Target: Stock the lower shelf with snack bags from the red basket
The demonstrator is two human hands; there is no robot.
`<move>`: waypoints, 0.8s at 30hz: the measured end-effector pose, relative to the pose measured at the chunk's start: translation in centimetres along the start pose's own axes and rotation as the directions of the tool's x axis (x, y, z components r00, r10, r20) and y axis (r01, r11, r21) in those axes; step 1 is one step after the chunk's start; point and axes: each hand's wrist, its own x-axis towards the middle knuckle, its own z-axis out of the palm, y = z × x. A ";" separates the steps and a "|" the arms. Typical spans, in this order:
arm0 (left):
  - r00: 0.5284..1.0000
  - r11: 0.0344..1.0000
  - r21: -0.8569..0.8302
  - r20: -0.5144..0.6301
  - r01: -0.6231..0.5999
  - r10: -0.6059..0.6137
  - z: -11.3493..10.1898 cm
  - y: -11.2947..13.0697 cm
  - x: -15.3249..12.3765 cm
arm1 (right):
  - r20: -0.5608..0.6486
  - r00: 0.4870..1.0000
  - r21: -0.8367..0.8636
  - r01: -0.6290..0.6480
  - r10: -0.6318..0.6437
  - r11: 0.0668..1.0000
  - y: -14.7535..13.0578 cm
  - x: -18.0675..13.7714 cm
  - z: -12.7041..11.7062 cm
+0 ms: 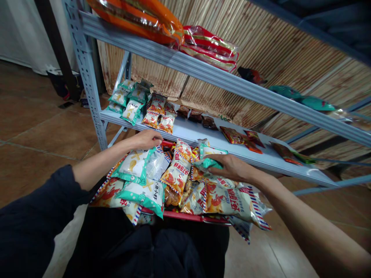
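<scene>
A red basket heaped with snack bags sits in front of my lap. My left hand rests palm down on the far left of the heap, fingers curled over the top of a teal and white bag. My right hand is closed on a small teal bag at the pile's right side. Orange and white shrimp-snack bags lie between the two hands, and more of them lie under my right wrist.
A grey metal shelf rack stands just beyond the basket, holding teal bags, orange bags and dark packets. The upper shelf carries large orange and red bags. Brown tiled floor lies to the left.
</scene>
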 end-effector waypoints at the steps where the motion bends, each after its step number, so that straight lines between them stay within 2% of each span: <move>1: 1.000 0.999 -0.035 -0.014 0.010 -0.011 -0.1 0.3 0.0 | -0.030 0.999 0.025 -0.041 0.042 0.999 -0.1 0.1 -1.1; 2: 0.999 0.997 -0.071 -0.028 0.019 -0.021 -0.2 0.5 0.0 | -0.067 0.996 0.070 -0.058 0.062 0.996 -0.2 0.2 -2.0; 4: 0.998 0.989 -0.149 -0.059 0.022 -0.031 -0.4 0.8 0.1 | -0.118 0.989 0.264 -0.055 0.089 0.963 -0.6 0.7 -3.3; 6: 0.995 0.969 -0.248 -0.096 0.011 -0.036 -0.3 1.0 0.2 | -0.141 0.979 0.556 -0.045 0.148 0.830 -1.2 1.6 -3.5; 8: 0.988 0.936 -0.352 -0.144 -0.004 -0.050 -0.2 1.0 0.4 | -0.131 0.968 0.836 -0.008 0.215 0.548 -2.0 3.0 -2.8; 10: 0.980 0.884 -0.468 -0.174 -0.001 -0.091 0.0 1.1 0.6 | -0.099 0.960 0.973 0.039 0.262 0.225 -3.1 4.6 -1.5; 12: 0.978 0.782 -0.623 -0.145 0.025 -0.147 0.1 1.4 0.6 | -0.063 0.964 0.998 0.060 0.257 0.021 -4.2 6.1 -0.3; 14: 0.985 0.629 -0.775 -0.062 0.056 -0.164 0.1 1.9 0.5 | -0.040 0.962 0.991 0.072 0.270 -0.110 -5.2 7.4 0.5; 16: 0.992 0.517 -0.853 0.006 0.071 -0.125 -0.1 2.2 0.4 | -0.013 0.966 0.983 0.060 0.258 -0.174 -6.0 8.5 0.8; 17: 0.994 0.497 -0.865 0.024 0.075 -0.109 -0.1 2.3 0.4 | -0.002 0.968 0.981 0.051 0.251 -0.189 -6.4 9.0 0.9; 19: 0.992 0.506 -0.858 0.024 0.084 -0.124 -0.1 2.2 0.4 | 0.018 0.969 0.977 0.035 0.248 -0.209 -7.0 9.8 0.9; 22: 0.976 0.529 -0.842 -0.014 0.105 -0.217 0.1 1.8 0.7 | 0.062 0.966 0.967 0.005 0.253 -0.256 -7.6 10.8 1.0; 24: 0.969 0.496 -0.862 -0.023 0.107 -0.248 0.3 1.4 0.9 | 0.070 0.970 0.963 -0.005 0.233 -0.269 -7.8 11.3 1.0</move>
